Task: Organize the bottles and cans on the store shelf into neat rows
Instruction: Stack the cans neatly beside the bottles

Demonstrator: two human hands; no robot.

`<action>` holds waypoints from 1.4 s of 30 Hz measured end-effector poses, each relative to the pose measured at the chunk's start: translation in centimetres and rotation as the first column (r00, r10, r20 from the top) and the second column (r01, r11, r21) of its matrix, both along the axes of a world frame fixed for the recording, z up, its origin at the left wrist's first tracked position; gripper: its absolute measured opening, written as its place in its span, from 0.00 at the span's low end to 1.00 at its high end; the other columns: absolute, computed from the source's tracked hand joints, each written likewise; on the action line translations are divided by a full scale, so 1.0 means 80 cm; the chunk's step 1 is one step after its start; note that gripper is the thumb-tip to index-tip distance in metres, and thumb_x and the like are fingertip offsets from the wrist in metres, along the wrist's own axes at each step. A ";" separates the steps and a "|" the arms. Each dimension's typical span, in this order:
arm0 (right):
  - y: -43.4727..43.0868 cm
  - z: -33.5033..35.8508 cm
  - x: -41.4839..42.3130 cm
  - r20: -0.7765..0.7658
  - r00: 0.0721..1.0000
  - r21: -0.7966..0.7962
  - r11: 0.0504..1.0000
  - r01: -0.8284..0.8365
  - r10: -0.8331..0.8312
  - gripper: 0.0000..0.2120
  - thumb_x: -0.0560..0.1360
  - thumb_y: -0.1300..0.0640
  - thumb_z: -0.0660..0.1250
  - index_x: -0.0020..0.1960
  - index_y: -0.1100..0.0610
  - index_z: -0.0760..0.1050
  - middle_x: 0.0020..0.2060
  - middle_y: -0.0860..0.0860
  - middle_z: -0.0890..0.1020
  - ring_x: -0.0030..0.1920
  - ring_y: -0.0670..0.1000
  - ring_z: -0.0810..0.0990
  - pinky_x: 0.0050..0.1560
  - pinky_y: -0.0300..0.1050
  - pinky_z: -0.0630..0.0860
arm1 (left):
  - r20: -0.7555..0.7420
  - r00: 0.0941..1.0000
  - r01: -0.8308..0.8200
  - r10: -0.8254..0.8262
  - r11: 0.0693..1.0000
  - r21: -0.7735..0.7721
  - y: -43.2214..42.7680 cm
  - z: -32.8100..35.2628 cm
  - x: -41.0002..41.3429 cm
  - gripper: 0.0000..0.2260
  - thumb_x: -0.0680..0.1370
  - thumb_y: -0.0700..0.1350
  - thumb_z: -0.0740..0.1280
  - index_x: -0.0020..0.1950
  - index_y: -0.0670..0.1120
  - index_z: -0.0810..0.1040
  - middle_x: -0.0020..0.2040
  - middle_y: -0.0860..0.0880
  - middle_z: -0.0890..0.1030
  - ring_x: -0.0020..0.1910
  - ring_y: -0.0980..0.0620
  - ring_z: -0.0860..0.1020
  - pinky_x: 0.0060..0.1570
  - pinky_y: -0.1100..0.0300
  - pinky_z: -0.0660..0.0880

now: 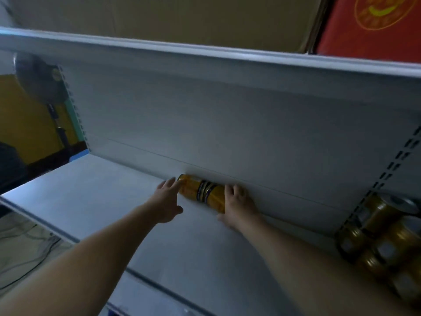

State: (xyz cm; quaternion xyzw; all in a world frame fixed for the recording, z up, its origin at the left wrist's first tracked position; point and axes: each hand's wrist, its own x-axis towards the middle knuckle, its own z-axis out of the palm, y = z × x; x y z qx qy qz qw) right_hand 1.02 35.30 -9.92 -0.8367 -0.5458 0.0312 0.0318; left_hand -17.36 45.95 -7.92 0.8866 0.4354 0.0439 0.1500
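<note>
Yellow cans [201,193] at the shelf's [95,192] back panel, 12 o'clock from the viewer. Right hand [237,207] holds the right-end can, fingers curled over it; left hand [165,199], fingers spread wide, touches the left end. Advice: press evenly from both ends, keeping the row flush to the panel

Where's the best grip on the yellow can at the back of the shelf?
Probably mid-body, from the front. The yellow can lies against the back panel, so the rear is blocked. The left hand is open at one end and the right hand covers the other, leaving the black label band exposed for a wrap around the barrel.
</note>
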 end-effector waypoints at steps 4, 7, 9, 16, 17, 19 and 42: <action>-0.018 -0.018 -0.011 -0.176 0.976 0.108 0.983 0.149 -0.129 0.42 0.70 0.40 0.69 0.74 0.57 0.54 0.65 0.58 0.64 0.62 0.60 0.69 0.56 0.50 0.70 | -0.042 0.998 0.054 -0.051 0.996 0.077 0.035 -0.009 0.033 0.40 0.73 0.44 0.69 0.77 0.50 0.47 0.76 0.48 0.53 0.72 0.42 0.55 0.66 0.45 0.65; -0.049 -0.028 -0.020 -0.374 0.908 0.192 0.942 0.275 -0.189 0.40 0.71 0.43 0.70 0.75 0.53 0.54 0.66 0.56 0.64 0.62 0.60 0.71 0.54 0.48 0.70 | -0.082 0.993 0.096 -0.083 0.979 0.181 0.047 -0.016 0.049 0.37 0.70 0.48 0.72 0.74 0.49 0.56 0.69 0.45 0.60 0.67 0.43 0.60 0.61 0.48 0.67; -0.068 -0.029 -0.025 -0.467 0.859 0.260 0.896 0.359 -0.208 0.41 0.69 0.46 0.73 0.75 0.52 0.58 0.67 0.54 0.66 0.63 0.57 0.71 0.56 0.45 0.69 | -0.031 0.993 0.119 -0.115 0.971 0.207 0.054 -0.022 0.049 0.33 0.68 0.48 0.73 0.68 0.46 0.61 0.65 0.43 0.65 0.65 0.41 0.62 0.60 0.48 0.68; -0.088 -0.003 -0.058 -0.497 0.835 0.507 0.702 0.499 -0.235 0.41 0.61 0.47 0.74 0.72 0.51 0.64 0.60 0.51 0.75 0.61 0.51 0.71 0.55 0.38 0.65 | 0.334 0.920 0.239 -0.205 0.969 -0.062 0.056 -0.023 0.006 0.32 0.62 0.51 0.79 0.62 0.50 0.70 0.51 0.47 0.70 0.46 0.44 0.73 0.43 0.57 0.71; -0.086 0.002 -0.064 -0.504 0.830 0.523 0.680 0.514 -0.240 0.42 0.60 0.44 0.73 0.71 0.48 0.64 0.56 0.49 0.76 0.59 0.50 0.72 0.53 0.39 0.67 | 0.371 0.906 0.248 -0.204 0.966 -0.073 0.055 -0.021 0.001 0.34 0.61 0.51 0.79 0.63 0.52 0.70 0.52 0.48 0.69 0.47 0.45 0.73 0.45 0.57 0.72; -0.081 0.005 -0.072 -0.519 0.818 0.518 0.671 0.531 -0.247 0.42 0.59 0.40 0.70 0.71 0.46 0.64 0.50 0.47 0.76 0.55 0.50 0.75 0.50 0.41 0.71 | 0.439 0.880 0.259 -0.184 0.959 -0.117 0.049 -0.014 -0.007 0.37 0.62 0.49 0.79 0.67 0.55 0.67 0.53 0.50 0.68 0.49 0.46 0.74 0.45 0.56 0.74; -0.247 0.001 -0.141 -0.777 0.572 0.488 0.321 0.811 -0.264 0.26 0.64 0.49 0.78 0.55 0.38 0.69 0.51 0.37 0.77 0.50 0.37 0.75 0.50 0.40 0.72 | 0.664 0.737 0.561 -0.128 0.664 -0.494 -0.101 -0.030 -0.019 0.31 0.60 0.47 0.76 0.60 0.58 0.69 0.50 0.56 0.80 0.48 0.56 0.79 0.48 0.55 0.77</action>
